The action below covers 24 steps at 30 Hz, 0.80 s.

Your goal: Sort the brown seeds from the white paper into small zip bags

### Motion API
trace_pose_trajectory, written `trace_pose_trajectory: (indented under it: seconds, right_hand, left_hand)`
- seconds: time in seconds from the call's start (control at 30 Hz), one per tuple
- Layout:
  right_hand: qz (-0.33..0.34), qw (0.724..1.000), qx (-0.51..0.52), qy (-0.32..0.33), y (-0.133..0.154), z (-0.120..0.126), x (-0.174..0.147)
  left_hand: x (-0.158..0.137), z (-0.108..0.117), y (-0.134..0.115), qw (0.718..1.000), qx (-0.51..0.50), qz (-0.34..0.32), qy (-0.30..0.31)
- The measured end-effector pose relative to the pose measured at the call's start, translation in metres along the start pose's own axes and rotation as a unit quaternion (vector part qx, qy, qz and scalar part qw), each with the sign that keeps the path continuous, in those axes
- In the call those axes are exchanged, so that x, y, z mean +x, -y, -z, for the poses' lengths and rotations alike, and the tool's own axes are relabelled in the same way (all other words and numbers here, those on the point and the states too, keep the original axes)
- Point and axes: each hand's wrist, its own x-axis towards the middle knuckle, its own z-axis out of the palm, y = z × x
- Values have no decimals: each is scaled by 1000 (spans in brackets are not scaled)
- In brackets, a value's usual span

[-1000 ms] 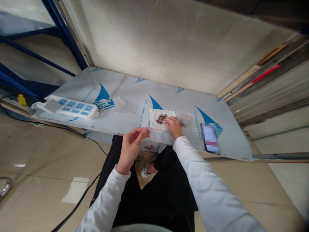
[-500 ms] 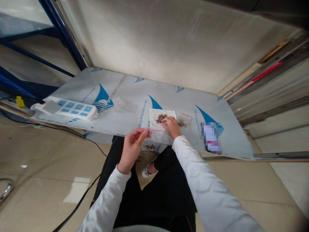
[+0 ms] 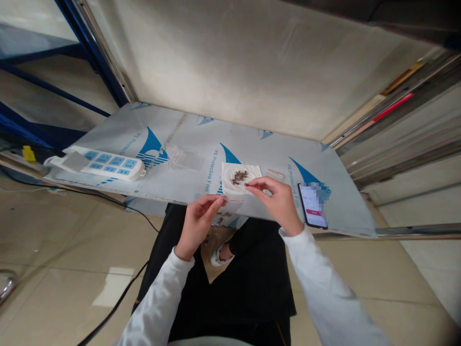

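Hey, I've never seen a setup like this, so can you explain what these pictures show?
There is no machine here: these are a person's two bare hands. Every picture comes from one camera worn on that person's head, looking forward and down.

The left hand pinches a clear zip bag with a red strip at the table's near edge. The right hand pinches what looks like a small dark piece, too small to identify.

On the film-covered table lies a white sheet with a pile of small brown pieces, perhaps screws. Also there: a power strip, other clear bags and a phone.
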Motion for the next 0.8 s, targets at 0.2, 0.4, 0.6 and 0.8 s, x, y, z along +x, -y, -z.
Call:
trace_pose_trajectory:
  seconds: [0.2, 0.4, 0.6, 0.8]
  right_hand:
    - [122, 986, -34, 105, 59, 27, -12]
    - [153, 978, -78, 120, 58, 30, -14]
    - [136, 982, -17, 133, 56, 29, -21]
    - [-4, 1000, -29, 10, -19, -9, 5]
  left_hand:
    - [-4, -11, -5, 999, -12, -30, 43]
    - [-11, -16, -10, 998, -23, -35, 51]
    - [-12, -14, -10, 998, -41, -32, 21]
    - [-12, -3, -2, 999, -36, -26, -19]
